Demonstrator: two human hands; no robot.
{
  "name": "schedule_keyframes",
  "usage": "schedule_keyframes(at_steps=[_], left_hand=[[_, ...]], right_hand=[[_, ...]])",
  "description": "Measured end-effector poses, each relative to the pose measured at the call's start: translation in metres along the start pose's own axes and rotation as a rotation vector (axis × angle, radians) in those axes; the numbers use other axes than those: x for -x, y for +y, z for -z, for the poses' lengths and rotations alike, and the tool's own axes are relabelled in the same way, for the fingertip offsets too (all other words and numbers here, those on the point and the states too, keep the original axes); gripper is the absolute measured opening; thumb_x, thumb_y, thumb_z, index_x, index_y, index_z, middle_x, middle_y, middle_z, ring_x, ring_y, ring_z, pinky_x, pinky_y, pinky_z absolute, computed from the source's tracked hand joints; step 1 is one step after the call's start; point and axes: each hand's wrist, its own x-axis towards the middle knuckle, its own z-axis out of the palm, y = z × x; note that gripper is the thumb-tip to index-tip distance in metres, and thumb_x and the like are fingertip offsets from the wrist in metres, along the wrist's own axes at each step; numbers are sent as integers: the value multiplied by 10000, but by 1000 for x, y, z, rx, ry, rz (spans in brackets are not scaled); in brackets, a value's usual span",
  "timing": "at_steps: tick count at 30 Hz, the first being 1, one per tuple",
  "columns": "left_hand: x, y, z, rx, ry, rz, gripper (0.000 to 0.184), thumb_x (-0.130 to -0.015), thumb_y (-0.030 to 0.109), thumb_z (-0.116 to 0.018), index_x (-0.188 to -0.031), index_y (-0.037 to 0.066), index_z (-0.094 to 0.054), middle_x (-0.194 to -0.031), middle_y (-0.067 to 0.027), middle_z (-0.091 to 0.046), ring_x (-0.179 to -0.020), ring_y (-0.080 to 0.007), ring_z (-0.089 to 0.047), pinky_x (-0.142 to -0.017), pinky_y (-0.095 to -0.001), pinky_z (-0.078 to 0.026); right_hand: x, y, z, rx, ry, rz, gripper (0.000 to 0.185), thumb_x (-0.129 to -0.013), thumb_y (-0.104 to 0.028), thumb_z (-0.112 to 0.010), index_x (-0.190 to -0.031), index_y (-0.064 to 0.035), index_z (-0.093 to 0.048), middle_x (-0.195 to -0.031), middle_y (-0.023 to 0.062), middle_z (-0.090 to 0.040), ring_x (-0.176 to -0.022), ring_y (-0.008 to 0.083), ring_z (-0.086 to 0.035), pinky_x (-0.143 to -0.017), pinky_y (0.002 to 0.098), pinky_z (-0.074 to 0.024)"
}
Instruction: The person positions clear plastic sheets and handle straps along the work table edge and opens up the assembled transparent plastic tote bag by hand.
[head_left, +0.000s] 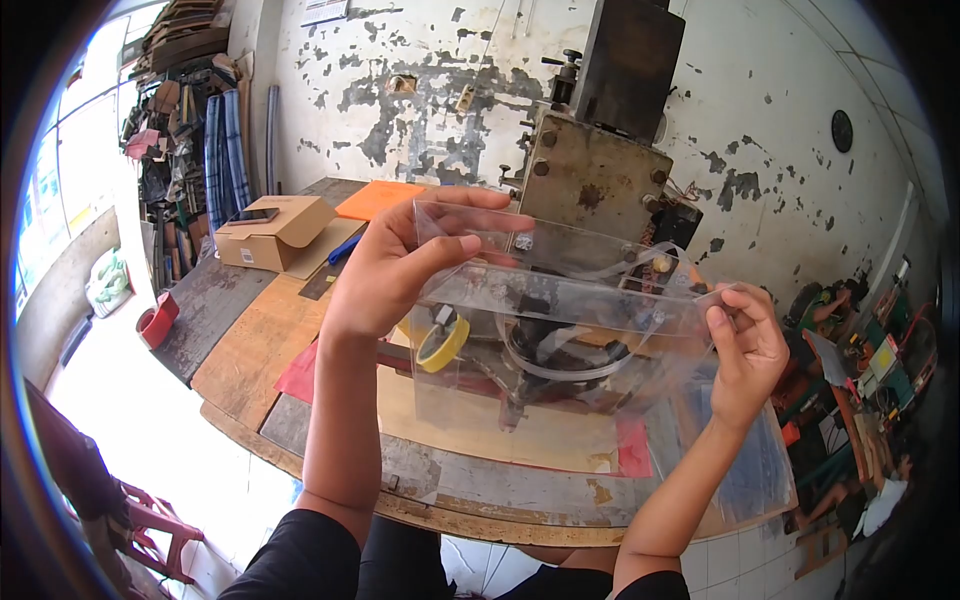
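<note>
A clear plastic pouch (pixel 560 310) is spread between my two hands above the workbench, and the things behind it show through. At its upper left corner, my left hand (pixel 400 255) holds the film between thumb and stretched fingers. My right hand (pixel 745 335) pinches the pouch's right edge with thumb and curled fingers. Behind the plastic, a yellow tape roll (pixel 460 335) appears near the base of a tall, worn metal press (pixel 592 170). A tan sheet (pixel 490 437) with red pieces at its ends lies on the bench below the pouch.
Clear plastic sheets (pixel 745 450) lie at the bench's right side. A cardboard box (pixel 265 232) with a phone (pixel 252 215) on it stands back left, near an orange sheet (pixel 378 199). Red tape (pixel 157 320) sits at the left edge. Another person is at far right.
</note>
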Motion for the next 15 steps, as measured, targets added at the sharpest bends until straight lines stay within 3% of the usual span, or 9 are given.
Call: schedule_keyframes(at_steps=[10,12,15], left_hand=[[2,2,2,-86,-3,48,402,-912,32,-594,-1308,-39,-577,-1175,-211,-713,-1004,-226,-710,-907,-349,-564],[0,1,-5,-24,50,-41,445,-908,42,-601,-1341,-51,-550,-1183,-207,-713,-981,-211,-710,-902,-336,-563],[1,3,-1,-35,36,21,493,-904,45,-604,-1377,-63,-516,-1191,-208,-710,-973,-204,-709,-904,-330,-562]], right_hand=[[1,0,1,9,-19,-30,206,-874,102,-694,-1075,59,-675,-1157,120,-646,-1034,156,-638,-876,264,-515],[1,0,1,7,-19,-35,207,-874,101,-695,-1076,59,-674,-1157,120,-645,-1045,160,-637,-880,267,-515],[0,0,1,7,-26,-14,209,-874,103,-692,-1077,60,-672,-1161,122,-643,-1055,163,-634,-884,270,-515]])
